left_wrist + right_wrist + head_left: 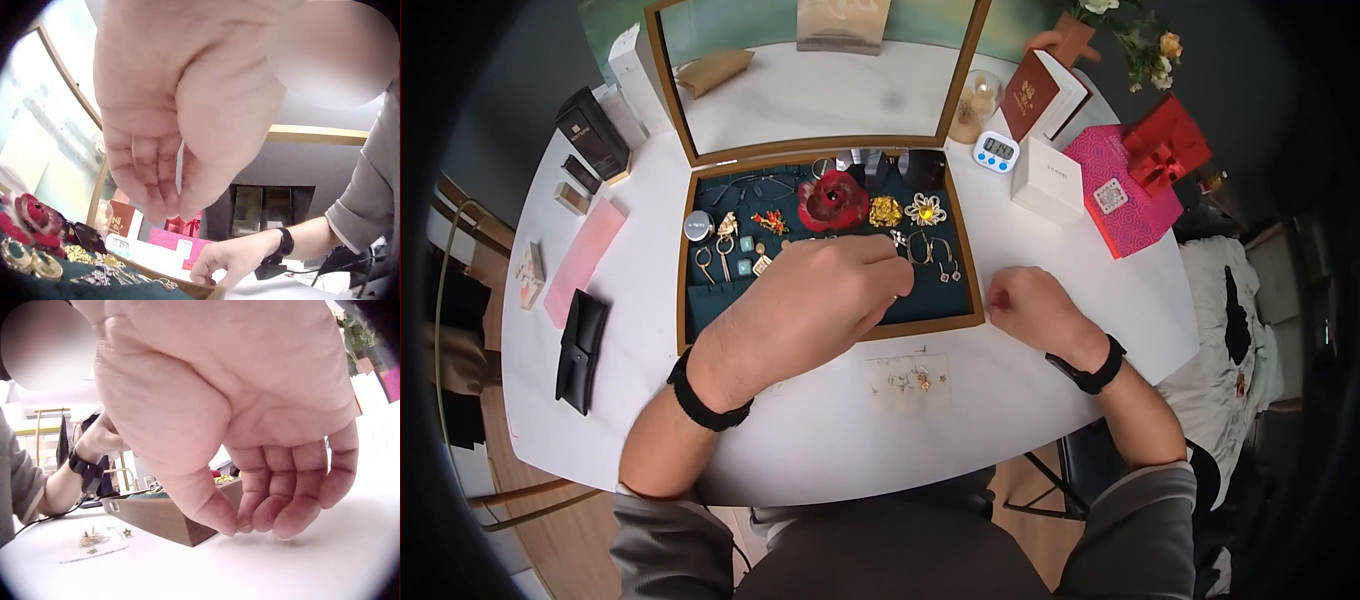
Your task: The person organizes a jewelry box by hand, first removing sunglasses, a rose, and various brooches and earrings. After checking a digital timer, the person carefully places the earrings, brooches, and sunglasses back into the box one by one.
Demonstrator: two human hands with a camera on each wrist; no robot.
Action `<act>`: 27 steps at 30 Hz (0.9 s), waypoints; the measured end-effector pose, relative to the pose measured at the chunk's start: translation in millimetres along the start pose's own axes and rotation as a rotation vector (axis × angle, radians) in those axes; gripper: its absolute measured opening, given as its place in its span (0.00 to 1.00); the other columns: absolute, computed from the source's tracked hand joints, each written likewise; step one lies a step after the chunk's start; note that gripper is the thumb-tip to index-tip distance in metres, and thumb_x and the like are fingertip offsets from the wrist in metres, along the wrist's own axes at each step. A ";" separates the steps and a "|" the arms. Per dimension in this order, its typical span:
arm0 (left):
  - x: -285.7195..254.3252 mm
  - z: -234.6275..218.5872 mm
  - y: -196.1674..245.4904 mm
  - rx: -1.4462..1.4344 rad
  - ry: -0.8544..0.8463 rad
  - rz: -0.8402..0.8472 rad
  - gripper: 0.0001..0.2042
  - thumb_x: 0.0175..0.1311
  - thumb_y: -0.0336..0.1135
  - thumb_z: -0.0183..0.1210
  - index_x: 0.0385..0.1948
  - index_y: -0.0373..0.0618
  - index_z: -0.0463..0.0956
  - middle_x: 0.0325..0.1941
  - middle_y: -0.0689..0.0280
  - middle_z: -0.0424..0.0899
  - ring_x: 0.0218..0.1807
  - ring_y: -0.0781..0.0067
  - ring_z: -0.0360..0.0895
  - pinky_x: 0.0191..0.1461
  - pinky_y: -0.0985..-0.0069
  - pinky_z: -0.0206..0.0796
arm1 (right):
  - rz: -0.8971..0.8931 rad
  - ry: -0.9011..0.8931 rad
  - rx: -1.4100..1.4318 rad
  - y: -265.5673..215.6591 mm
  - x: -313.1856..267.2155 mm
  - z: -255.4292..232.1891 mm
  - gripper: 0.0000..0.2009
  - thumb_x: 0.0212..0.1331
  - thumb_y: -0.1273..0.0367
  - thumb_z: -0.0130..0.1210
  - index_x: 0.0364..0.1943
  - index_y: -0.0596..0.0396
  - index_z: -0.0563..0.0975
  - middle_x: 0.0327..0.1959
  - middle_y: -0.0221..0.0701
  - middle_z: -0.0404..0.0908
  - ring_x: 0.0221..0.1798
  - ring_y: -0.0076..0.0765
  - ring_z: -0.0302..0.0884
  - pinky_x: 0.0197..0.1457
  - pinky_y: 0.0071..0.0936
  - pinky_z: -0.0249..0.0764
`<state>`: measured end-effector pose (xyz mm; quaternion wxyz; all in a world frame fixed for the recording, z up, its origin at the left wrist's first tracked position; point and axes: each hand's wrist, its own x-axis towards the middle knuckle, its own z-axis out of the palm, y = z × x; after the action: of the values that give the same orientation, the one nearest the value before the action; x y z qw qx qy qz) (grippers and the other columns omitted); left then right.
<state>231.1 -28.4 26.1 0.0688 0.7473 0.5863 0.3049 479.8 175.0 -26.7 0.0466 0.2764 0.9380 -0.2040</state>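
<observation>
Jewellery box (945, 324) on a white counter (820, 450), glass lid (964, 78) raised: the head view has it directly in front of the person. The left hand (800, 300) arches over its front part, fingers bent; I cannot tell whether they pinch anything. A wrist carried too low could snag the earrings (919, 248) near the fingertips and pull them out of line. Small gold pieces (908, 380) lie on a clear sheet by the front edge, where a brushing forearm might scatter them. The box is brown wood lined in dark green, with a red rose (832, 200) and a flower brooch (925, 209) with a yellow centre.

From the left wrist, thumb and fingertips draw together above the box, with nothing visible between. Any tiny piece there could slip, held by the tips alone. Gold hoops (56, 270) and sparkling silvery pieces (103, 275) lie to one side below.

In the right wrist view, the right hand (231, 419) is loosely curled beside the box's corner, apparently holding nothing. A careless knock might shift the box. Its outer wall looks plain and dark; a gold star (127, 532) sits near the sheet.
</observation>
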 end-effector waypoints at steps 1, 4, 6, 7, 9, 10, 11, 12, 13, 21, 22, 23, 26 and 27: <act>-2.9 0.5 0.5 0.014 -0.069 -0.022 0.07 0.61 0.22 0.69 0.39 0.42 0.83 0.39 0.61 0.84 0.42 0.52 0.86 0.43 0.60 0.79 | 0.004 -0.008 -0.001 -1.9 -5.7 0.8 0.04 0.55 0.73 0.64 0.30 0.60 0.85 0.33 0.45 0.89 0.42 0.58 0.88 0.49 0.47 0.83; -10.0 5.7 -0.2 -0.014 -0.140 -0.012 0.07 0.62 0.23 0.69 0.39 0.42 0.83 0.39 0.62 0.85 0.41 0.53 0.86 0.43 0.60 0.79 | -0.024 -0.005 0.046 -7.9 -26.2 6.0 0.02 0.55 0.74 0.64 0.29 0.59 0.84 0.33 0.44 0.87 0.39 0.58 0.87 0.47 0.49 0.82; -12.6 9.8 0.1 -0.058 -0.141 0.018 0.06 0.63 0.24 0.69 0.40 0.42 0.83 0.39 0.62 0.85 0.41 0.53 0.87 0.43 0.60 0.79 | -0.128 0.049 0.030 -13.1 -37.9 12.6 0.02 0.55 0.75 0.63 0.28 0.58 0.82 0.32 0.42 0.85 0.38 0.57 0.85 0.46 0.49 0.80; -13.7 11.2 1.4 -0.096 -0.163 0.028 0.06 0.63 0.24 0.69 0.40 0.42 0.84 0.39 0.62 0.86 0.41 0.53 0.87 0.43 0.60 0.80 | -0.124 0.042 0.031 -16.8 -42.0 14.7 0.02 0.55 0.75 0.63 0.28 0.58 0.82 0.32 0.42 0.85 0.38 0.57 0.85 0.46 0.49 0.80; -14.5 13.3 3.8 -0.138 -0.186 0.038 0.06 0.64 0.25 0.69 0.40 0.42 0.84 0.39 0.62 0.86 0.41 0.53 0.87 0.44 0.60 0.80 | -0.263 0.031 -0.038 -26.0 -46.9 19.3 0.05 0.54 0.76 0.66 0.30 0.57 0.79 0.30 0.39 0.82 0.34 0.52 0.83 0.45 0.43 0.79; -14.0 13.7 4.6 -0.141 -0.194 0.048 0.06 0.63 0.24 0.70 0.40 0.41 0.84 0.40 0.62 0.86 0.42 0.53 0.87 0.44 0.61 0.80 | -0.286 0.036 -0.037 -29.5 -48.2 23.4 0.05 0.54 0.76 0.65 0.30 0.55 0.78 0.31 0.37 0.81 0.34 0.50 0.81 0.46 0.41 0.76; -13.5 14.4 5.0 -0.144 -0.203 0.058 0.07 0.63 0.24 0.70 0.40 0.41 0.84 0.40 0.61 0.86 0.42 0.53 0.87 0.45 0.61 0.80 | -0.283 0.035 -0.036 -32.9 -48.1 25.9 0.05 0.54 0.76 0.65 0.30 0.55 0.78 0.31 0.37 0.81 0.34 0.50 0.81 0.46 0.41 0.76; -13.9 15.7 4.9 -0.146 -0.204 0.060 0.07 0.63 0.24 0.70 0.40 0.41 0.84 0.40 0.61 0.86 0.42 0.53 0.87 0.45 0.61 0.80 | -0.319 0.046 -0.058 -36.2 -47.2 27.7 0.06 0.54 0.76 0.65 0.31 0.55 0.78 0.32 0.37 0.81 0.35 0.50 0.81 0.46 0.42 0.76; -14.6 16.9 4.2 -0.184 -0.163 0.059 0.07 0.63 0.23 0.70 0.40 0.41 0.84 0.40 0.61 0.87 0.42 0.53 0.87 0.45 0.61 0.80 | -0.356 0.058 -0.079 -38.2 -46.9 28.9 0.06 0.54 0.76 0.65 0.31 0.55 0.78 0.32 0.36 0.81 0.36 0.50 0.81 0.46 0.42 0.76; -14.0 17.3 -1.2 -0.289 -0.089 -0.003 0.06 0.62 0.21 0.71 0.38 0.38 0.85 0.39 0.60 0.88 0.42 0.54 0.87 0.46 0.63 0.80 | -0.387 0.103 -0.110 -32.1 -47.7 40.5 0.05 0.59 0.77 0.66 0.33 0.57 0.79 0.34 0.37 0.81 0.37 0.51 0.80 0.45 0.43 0.76; -13.7 18.5 -2.4 -0.306 -0.080 -0.003 0.06 0.62 0.21 0.71 0.39 0.38 0.85 0.39 0.60 0.88 0.42 0.55 0.88 0.45 0.63 0.80 | -0.398 0.113 -0.124 -31.5 -47.3 40.6 0.04 0.60 0.77 0.66 0.34 0.58 0.80 0.34 0.37 0.82 0.37 0.51 0.80 0.45 0.43 0.76; -13.1 19.2 -3.5 -0.323 -0.072 -0.003 0.07 0.62 0.21 0.71 0.39 0.38 0.85 0.39 0.60 0.89 0.42 0.55 0.89 0.45 0.64 0.80 | -0.398 0.116 -0.125 -32.3 -47.3 40.1 0.04 0.60 0.77 0.66 0.34 0.58 0.80 0.34 0.37 0.82 0.37 0.51 0.80 0.45 0.43 0.76; -13.0 20.3 -4.0 -0.365 -0.069 -0.045 0.07 0.63 0.20 0.70 0.40 0.38 0.86 0.40 0.59 0.90 0.42 0.56 0.90 0.44 0.67 0.81 | -0.405 0.123 -0.075 -37.7 -48.1 37.1 0.04 0.61 0.77 0.66 0.36 0.57 0.81 0.35 0.37 0.83 0.38 0.51 0.81 0.45 0.42 0.76; -12.8 20.0 -4.0 -0.364 -0.067 -0.045 0.07 0.63 0.20 0.70 0.40 0.38 0.86 0.40 0.59 0.90 0.42 0.56 0.90 0.44 0.67 0.81 | -0.408 0.136 -0.071 -40.4 -48.0 35.5 0.04 0.61 0.76 0.66 0.37 0.57 0.82 0.35 0.37 0.83 0.38 0.50 0.81 0.45 0.43 0.76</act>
<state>236.8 -33.9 3.4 0.2294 0.7190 0.5355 0.3791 497.6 105.7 -35.0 -0.0496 0.0920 0.9820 -0.1571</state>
